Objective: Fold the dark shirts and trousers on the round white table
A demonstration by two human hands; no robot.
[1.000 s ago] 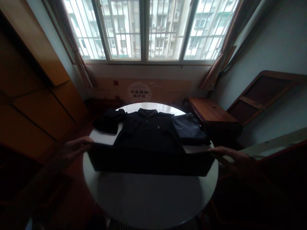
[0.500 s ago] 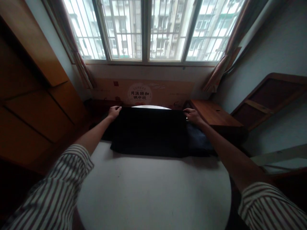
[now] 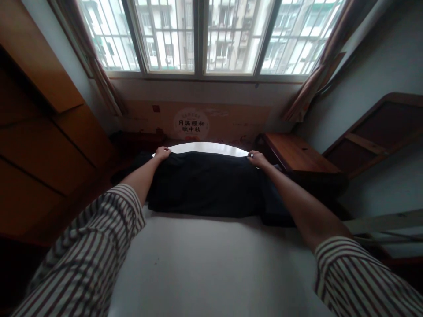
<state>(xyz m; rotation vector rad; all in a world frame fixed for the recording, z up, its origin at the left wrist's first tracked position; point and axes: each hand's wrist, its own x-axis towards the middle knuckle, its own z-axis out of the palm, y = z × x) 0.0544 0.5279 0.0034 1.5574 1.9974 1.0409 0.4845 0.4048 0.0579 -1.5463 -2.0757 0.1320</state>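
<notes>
A black garment (image 3: 205,185) lies in a wide folded band across the far part of a white round table (image 3: 211,268). The far left corner of the fold is pinched in my left hand (image 3: 163,153). On the opposite side, my right hand (image 3: 257,158) is closed on the far right corner, with the edge drawn fairly straight between the two. A dark bluish piece of cloth (image 3: 277,207) shows beside the fold, under my right forearm; whether it belongs to the same garment I cannot tell. More dark cloth is at the left, partly behind my left forearm.
A wooden cabinet (image 3: 297,154) stands beyond the table at the right. Yellow-brown cupboards (image 3: 39,154) line the left wall. Behind the table, a printed banner (image 3: 228,119) hangs below the barred window (image 3: 198,35). A framed wooden panel (image 3: 376,132) leans at the right wall.
My hands have come slightly closer together and the garment's far edge now lies lower, baring more of the table's far rim. The view has tilted a little downward.
</notes>
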